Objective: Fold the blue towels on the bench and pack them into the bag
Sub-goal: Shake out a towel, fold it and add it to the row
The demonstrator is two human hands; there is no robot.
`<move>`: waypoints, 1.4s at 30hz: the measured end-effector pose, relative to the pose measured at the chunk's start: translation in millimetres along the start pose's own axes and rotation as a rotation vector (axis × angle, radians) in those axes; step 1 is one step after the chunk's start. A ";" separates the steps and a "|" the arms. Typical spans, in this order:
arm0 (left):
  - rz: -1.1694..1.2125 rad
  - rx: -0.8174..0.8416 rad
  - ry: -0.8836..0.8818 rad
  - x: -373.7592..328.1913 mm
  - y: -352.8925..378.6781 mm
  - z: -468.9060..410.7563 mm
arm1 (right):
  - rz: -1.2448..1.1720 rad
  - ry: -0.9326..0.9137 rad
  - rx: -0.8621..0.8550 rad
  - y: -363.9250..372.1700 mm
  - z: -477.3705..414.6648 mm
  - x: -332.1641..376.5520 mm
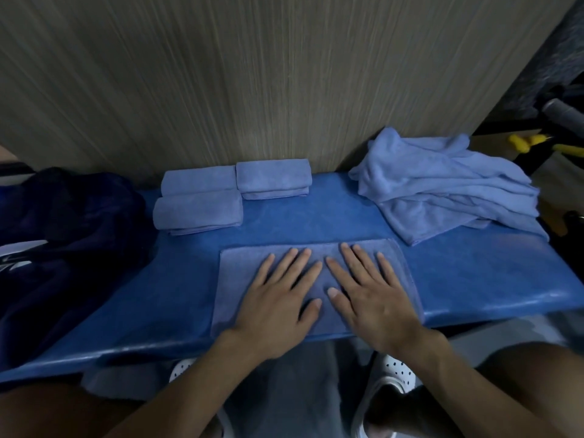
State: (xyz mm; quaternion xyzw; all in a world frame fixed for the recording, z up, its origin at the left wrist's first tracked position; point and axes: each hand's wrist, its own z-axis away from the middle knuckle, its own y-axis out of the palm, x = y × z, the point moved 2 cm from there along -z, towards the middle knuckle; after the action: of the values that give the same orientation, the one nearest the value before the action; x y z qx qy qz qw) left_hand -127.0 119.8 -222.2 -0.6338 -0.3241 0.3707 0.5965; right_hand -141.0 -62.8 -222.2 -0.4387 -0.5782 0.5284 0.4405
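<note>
A light blue towel (234, 279) lies flat in a folded rectangle at the front edge of the blue padded bench (474, 273). My left hand (278, 305) and my right hand (369, 298) both press on it side by side, palms down, fingers straight and spread. Three folded towels (202, 197) sit at the back left of the bench, one (273, 177) beside the other two. A loose heap of unfolded blue towels (442, 191) lies at the back right. The dark navy bag (63, 235) sits at the bench's left end.
A wood-grain wall (252, 74) rises right behind the bench. Dark equipment with yellow parts (531, 143) stands beyond the right end. My knees and white perforated shoes (395, 371) show below the front edge.
</note>
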 end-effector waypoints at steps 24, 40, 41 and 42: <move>-0.081 -0.087 -0.011 51.0 -32.2 20.3 | -0.062 -0.016 -0.033 -22.2 -2.2 -15.5; -0.172 -0.053 0.098 35.1 -43.0 6.4 | -0.070 -0.090 0.090 -24.7 -42.2 -1.3; -0.145 -0.059 0.120 36.0 -42.4 1.5 | -0.033 -0.080 0.068 -24.7 -42.1 0.0; -0.128 -0.043 0.140 37.9 -39.7 -2.3 | -0.018 -0.076 0.048 -24.4 -42.7 1.2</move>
State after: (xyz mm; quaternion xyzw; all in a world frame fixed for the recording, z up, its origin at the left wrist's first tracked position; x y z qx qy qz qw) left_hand -104.3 154.1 -185.8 -0.6489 -0.3293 0.2795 0.6264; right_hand -100.8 -53.5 -195.5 -0.4026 -0.5856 0.5544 0.4332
